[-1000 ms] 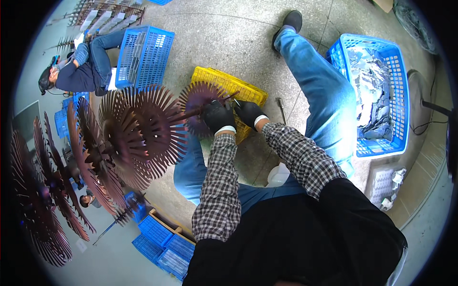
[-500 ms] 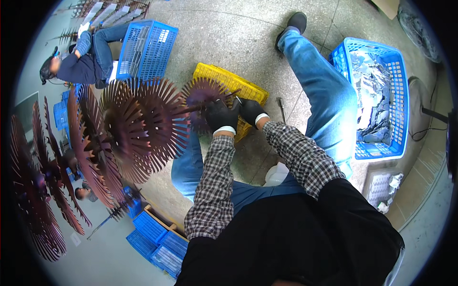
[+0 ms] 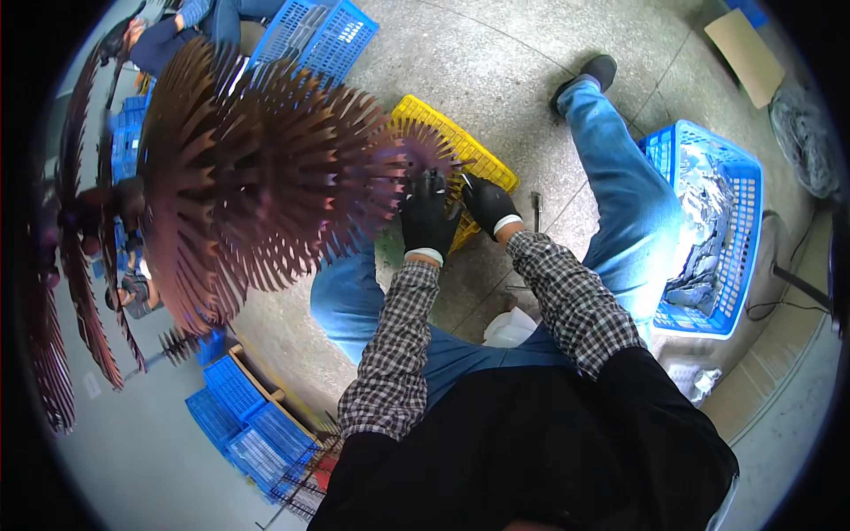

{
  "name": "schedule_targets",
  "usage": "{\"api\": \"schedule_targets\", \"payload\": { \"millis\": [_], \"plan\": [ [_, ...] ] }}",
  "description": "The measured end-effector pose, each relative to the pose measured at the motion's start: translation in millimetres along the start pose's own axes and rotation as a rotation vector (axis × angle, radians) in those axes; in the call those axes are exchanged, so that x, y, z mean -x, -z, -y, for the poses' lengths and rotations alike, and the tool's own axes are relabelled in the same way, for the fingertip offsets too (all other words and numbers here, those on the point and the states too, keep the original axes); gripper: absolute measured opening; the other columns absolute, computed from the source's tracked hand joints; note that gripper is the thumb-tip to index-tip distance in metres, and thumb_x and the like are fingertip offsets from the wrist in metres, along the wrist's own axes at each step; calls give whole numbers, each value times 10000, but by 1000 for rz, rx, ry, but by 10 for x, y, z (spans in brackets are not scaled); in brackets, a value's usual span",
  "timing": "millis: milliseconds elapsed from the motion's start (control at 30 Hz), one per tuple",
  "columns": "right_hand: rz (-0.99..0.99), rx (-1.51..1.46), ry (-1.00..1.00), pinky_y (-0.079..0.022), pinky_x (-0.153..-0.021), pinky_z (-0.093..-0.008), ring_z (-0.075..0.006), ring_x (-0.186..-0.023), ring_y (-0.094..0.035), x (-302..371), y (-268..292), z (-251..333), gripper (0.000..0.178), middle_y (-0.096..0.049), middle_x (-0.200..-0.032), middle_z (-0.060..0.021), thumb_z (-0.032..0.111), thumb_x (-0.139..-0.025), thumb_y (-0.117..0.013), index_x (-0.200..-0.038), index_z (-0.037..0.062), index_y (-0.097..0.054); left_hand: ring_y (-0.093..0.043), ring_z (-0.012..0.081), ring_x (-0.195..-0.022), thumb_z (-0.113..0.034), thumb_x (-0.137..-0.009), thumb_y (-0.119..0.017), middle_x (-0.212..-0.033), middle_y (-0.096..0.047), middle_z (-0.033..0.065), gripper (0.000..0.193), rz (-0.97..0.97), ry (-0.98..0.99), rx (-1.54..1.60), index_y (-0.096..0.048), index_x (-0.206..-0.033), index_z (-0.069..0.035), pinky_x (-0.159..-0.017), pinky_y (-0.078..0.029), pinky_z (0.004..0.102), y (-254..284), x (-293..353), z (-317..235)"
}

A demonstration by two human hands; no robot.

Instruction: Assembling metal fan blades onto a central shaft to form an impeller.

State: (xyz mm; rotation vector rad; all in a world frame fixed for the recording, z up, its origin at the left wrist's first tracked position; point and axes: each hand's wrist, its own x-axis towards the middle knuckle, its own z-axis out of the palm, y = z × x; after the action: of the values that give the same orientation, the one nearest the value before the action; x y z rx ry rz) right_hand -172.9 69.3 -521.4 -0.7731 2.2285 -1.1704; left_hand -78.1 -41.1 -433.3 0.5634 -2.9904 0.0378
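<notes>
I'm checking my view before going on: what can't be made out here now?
All in the head view:
Left hand: its fingertips blend into the dark finned discs, so its grip is unclear.
Right hand: the pale piece at its fingertips is too small to identify.
Yellow crate: partly hidden behind hands and discs.
Upper-left blue crate: partly covered by the discs.
Co-worker: partly cut off by the top edge.

Bright, whitish light on the speckled floor (image 3: pixel 496 66), and over on the right, glare bleaches the shiny sheets (image 3: pixel 701 217) nearly to white, the jeans (image 3: pixel 629 217) flaring pale along the side nearest them! Shade pools between the legs. Across to the left, the brown finned discs (image 3: pixel 257 168) go soft, violet sheen showing. Lower centre, the black top (image 3: pixel 522 442) swallows detail; straight lines bow, corners drop into black.
</notes>
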Motion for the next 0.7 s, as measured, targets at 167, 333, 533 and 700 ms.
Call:
{"api": "schedule_targets", "payload": {
  "millis": [167,333,533,700],
  "plan": [
    [18,71,15,-505,-750,-491,-435,-897,-660,-24,5,-16,316,-717,-1030,-202,292,-965,-505,-1129,64,-649,-625,347,-1040,-280,-809,-699,-1426,-516,160,641,-19,-14,79,-536,-1400,-94,-883,-509,429,-68,48,95],
    [25,115,19,-503,-746,-491,-433,-887,-662,-37,33,-17,312,-717,-1016,-201,302,-968,-499,-1102,68,-654,-628,346,-1036,-246,-811,-685,-1429,-513,153,633,-43,-51,44,-528,-1415,-132,-856,-521,434,-125,90,167],
    [69,203,10,-502,-734,-485,-425,-859,-664,-66,94,42,318,-723,-977,-186,324,-968,-490,-1081,79,-659,-659,340,-955,-214,-818,-663,-1433,-509,143,632,-58,-10,-20,-518,-1432,-199,-770,-559,438,-198,118,130],
    [92,243,12,-501,-720,-481,-419,-838,-664,-89,106,92,318,-725,-941,-172,334,-968,-486,-1076,91,-659,-678,331,-885,-196,-847,-622,-1437,-505,117,599,-12,53,-60,-515,-1434,-247,-713,-578,438,-283,125,107]
  ]
}}
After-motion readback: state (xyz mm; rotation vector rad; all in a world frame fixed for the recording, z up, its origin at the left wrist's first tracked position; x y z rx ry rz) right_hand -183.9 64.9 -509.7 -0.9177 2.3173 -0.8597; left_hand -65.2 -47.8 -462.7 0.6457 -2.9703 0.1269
